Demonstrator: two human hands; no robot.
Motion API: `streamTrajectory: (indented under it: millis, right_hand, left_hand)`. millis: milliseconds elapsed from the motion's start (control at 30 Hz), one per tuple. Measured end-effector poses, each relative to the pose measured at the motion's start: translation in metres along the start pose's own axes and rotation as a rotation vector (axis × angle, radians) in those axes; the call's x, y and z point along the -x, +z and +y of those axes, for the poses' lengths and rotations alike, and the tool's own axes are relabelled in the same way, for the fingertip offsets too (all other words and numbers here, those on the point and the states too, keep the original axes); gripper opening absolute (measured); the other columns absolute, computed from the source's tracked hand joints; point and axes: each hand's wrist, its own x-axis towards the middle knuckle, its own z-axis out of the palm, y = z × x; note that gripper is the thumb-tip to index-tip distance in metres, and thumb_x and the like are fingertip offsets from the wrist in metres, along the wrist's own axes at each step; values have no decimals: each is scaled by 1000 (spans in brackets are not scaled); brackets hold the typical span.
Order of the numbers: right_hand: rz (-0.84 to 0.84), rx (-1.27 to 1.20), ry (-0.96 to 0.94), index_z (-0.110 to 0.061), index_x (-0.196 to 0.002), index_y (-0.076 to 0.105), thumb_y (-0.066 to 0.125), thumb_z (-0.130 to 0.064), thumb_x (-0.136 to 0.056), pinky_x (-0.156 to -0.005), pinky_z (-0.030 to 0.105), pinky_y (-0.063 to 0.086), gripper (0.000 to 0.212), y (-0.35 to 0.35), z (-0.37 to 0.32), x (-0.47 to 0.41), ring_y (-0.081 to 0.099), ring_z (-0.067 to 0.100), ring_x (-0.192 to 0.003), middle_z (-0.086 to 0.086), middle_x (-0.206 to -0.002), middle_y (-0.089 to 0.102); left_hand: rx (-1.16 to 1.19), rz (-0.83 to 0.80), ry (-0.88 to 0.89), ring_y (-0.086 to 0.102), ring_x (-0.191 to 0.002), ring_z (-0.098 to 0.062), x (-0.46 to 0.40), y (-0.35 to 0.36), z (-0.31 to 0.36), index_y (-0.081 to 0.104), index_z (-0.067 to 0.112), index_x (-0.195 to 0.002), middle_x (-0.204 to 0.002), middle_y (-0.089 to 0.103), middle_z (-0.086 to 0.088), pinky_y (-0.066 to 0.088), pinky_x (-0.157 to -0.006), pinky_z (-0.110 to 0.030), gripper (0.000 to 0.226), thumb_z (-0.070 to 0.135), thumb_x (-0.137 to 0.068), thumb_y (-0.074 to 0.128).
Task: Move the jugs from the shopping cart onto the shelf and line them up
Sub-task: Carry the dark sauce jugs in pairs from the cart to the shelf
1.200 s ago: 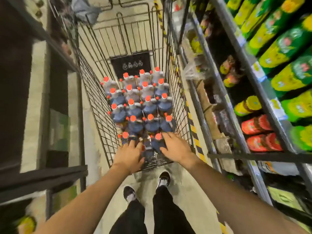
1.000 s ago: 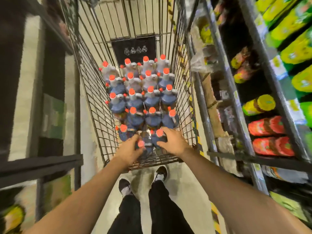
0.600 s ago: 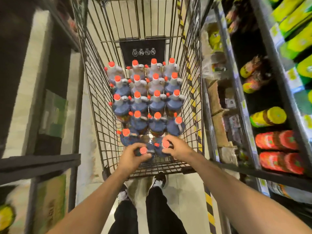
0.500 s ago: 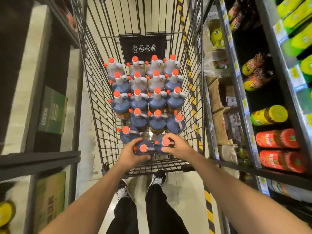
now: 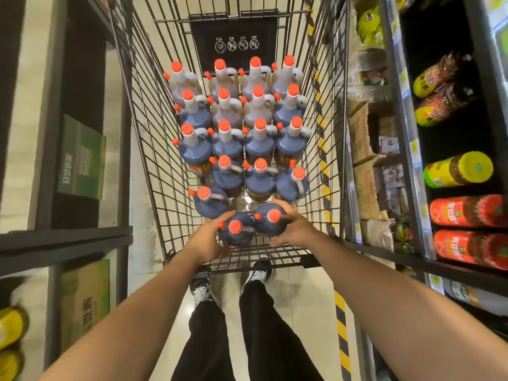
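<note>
A wire shopping cart (image 5: 154, 149) stands in front of me, filled with several dark jugs with orange caps. My left hand (image 5: 206, 240) grips the side of the nearest jug (image 5: 237, 232) at the cart's near end. My right hand (image 5: 292, 229) grips the jug beside it (image 5: 270, 220), fingers curled round its right side. Both jugs sit raised a little above the cart floor, touching each other. Another jug (image 5: 210, 200) stands just beyond my left hand. The remaining jugs (image 5: 258, 138) stand in rows farther in.
Dark shelving (image 5: 406, 133) on the right holds yellow-lidded and red jars and cardboard boxes. On the left, a black metal shelf (image 5: 63, 237) carries green cartons. Yellow-black floor tape (image 5: 341, 325) runs along the right shelf. My legs and shoes stand behind the cart.
Both hands closed round the two nearest jugs and lifted them slightly toward me. The view has tilted down and closer to the cart.
</note>
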Motion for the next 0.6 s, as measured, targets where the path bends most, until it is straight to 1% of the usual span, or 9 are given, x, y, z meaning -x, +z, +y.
streamTrajectory:
  millis: [67, 133, 167, 233, 300, 400, 467, 533, 600]
  right_hand:
    - [5, 35, -4, -26, -152, 37, 90, 6, -61, -98, 34, 53, 110, 2, 5, -6, 55, 22, -128, -3, -136, 58]
    - [15, 64, -14, -20, -147, 41, 91, 6, -62, -90, 22, 50, 102, 3, 8, -12, 56, 21, -125, -5, -128, 57]
    - [29, 72, -12, -17, -144, 43, 91, 5, -64, -83, 12, 47, 96, 3, 9, -14, 56, 19, -121, -6, -125, 56]
    - [53, 88, -4, -14, -140, 46, 90, 2, -67, -64, -4, 39, 87, 3, 7, -17, 51, 13, -113, -8, -120, 50]
    - [66, 88, -20, -15, -140, 47, 93, -2, -64, -60, -7, 37, 89, 3, 10, -21, 53, 13, -114, -9, -121, 52]
    - [63, 74, -44, -19, -136, 46, 95, -1, -58, -68, -2, 42, 94, 6, 8, -22, 55, 14, -117, -7, -124, 56]
    - [53, 37, -93, -20, -129, 47, 94, 5, -57, -75, 2, 47, 90, 4, 6, -19, 57, 15, -113, -3, -122, 59]
    - [38, 17, -114, -31, -122, 48, 94, 4, -57, -85, 14, 53, 87, 2, 1, -12, 61, 15, -112, -2, -125, 61]
    - [50, -38, -101, -31, -123, 50, 94, 4, -57, -94, 30, 56, 87, 0, -3, -3, 64, 15, -113, -1, -127, 64]
  left_hand:
    - [-56, 13, -12, 58, -127, -22, -5, 1, 4, 37, 34, -152, -143, 58, 0, 45, -101, -25, 106, 9, -64, 91]
    - [-60, -3, -15, 65, -117, -14, -12, 7, 2, 44, 26, -147, -133, 63, -1, 45, -91, -16, 85, 3, -75, 83]
    - [-72, -25, 9, 66, -113, -11, -13, 8, 6, 48, 25, -143, -129, 64, -1, 47, -90, -16, 78, -1, -77, 80]
    - [-8, -14, -19, 63, -119, -19, -20, 12, 3, 49, 27, -144, -133, 63, -2, 49, -96, -25, 89, 5, -67, 88]
    - [23, 0, -13, 60, -115, -20, -19, 12, 8, 48, 23, -143, -132, 61, -2, 46, -90, -17, 97, 7, -59, 92]
    - [70, -67, -48, 57, -94, -15, -15, 8, 17, 47, 6, -135, -116, 57, -2, 40, -66, 0, 85, -12, -61, 84]
    - [-8, -64, -18, 62, -91, -19, -17, 10, 10, 49, 10, -131, -111, 62, -4, 46, -70, -7, 79, -7, -62, 85]
    - [-196, -104, 59, 65, -103, -35, -15, 2, 6, 56, 25, -125, -115, 66, -14, 57, -88, -38, 69, 17, -63, 86]
    - [-236, -130, 92, 65, -101, -40, -12, -1, 3, 62, 28, -112, -113, 65, -17, 56, -90, -51, 49, 38, -67, 78]
